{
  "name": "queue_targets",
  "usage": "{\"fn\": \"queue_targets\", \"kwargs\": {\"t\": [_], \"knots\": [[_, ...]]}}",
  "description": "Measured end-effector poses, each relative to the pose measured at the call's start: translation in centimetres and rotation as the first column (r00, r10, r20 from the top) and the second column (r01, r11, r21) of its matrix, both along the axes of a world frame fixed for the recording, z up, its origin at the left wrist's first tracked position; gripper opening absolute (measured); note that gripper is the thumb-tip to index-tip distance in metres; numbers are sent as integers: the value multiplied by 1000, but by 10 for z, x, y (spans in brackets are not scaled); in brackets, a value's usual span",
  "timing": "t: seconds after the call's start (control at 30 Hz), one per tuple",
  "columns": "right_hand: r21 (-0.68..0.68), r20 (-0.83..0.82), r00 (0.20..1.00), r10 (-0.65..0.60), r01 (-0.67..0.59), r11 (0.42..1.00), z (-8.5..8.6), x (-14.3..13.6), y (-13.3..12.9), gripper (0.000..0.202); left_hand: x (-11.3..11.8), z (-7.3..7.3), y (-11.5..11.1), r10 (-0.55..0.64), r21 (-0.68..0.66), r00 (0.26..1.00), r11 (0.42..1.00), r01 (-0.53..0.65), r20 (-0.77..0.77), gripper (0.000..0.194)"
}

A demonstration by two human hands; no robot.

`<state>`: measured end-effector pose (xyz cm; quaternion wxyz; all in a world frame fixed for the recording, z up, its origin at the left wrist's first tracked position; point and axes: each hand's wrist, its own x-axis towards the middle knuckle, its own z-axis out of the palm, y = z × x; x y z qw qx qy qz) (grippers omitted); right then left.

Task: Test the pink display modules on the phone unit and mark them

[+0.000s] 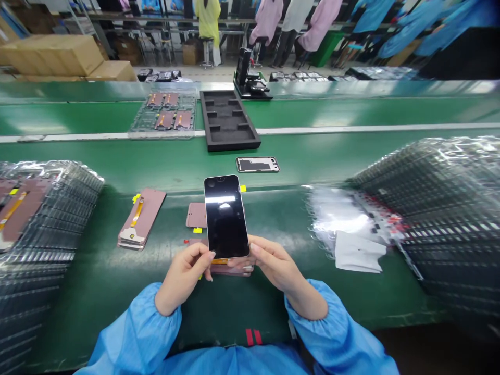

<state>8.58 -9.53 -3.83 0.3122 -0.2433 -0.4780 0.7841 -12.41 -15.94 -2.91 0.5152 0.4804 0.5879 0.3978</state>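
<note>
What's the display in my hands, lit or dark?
Dark. The display between your left hand and right hand shows black glass with bright reflections and no image. Whether it's powered, I can't tell.

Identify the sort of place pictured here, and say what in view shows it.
Most likely an electronics factory or workshop: a phone-sized panel is held above a long green bench, clear plastic trays are stacked high at both sides, and people in coloured smocks line the background.

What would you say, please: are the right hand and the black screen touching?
Touching: the head view shows the right hand pinching the black screen at its lower right corner.
</note>
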Motion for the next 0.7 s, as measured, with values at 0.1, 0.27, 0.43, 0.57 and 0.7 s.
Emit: {"fn": "queue_targets", "kwargs": {"t": [0.1,0.27,0.43,0.57,0.7], "knots": [[-47,-32,999,3,-5,999,1,0,0,41,1,-1,-2,11,-2,1000,1000,-11,-28,29],[62,38,999,6,-8,998,-3,-1,-1,40,1,1,-1,34,-17,999,999,-33,10,28],[162,113,993,-34,15,987,-1,-3,-2,39,3,3,1,6,-18,999,1000,-5,51,19],[204,119,990,-77,52,978,2,-5,-3,36,8,1,-2,58,-30,998,998,-58,16,25],[206,135,983,-123,94,974,2,-7,-6,37,14,1,-5,82,2,996,997,-82,16,26]]}}
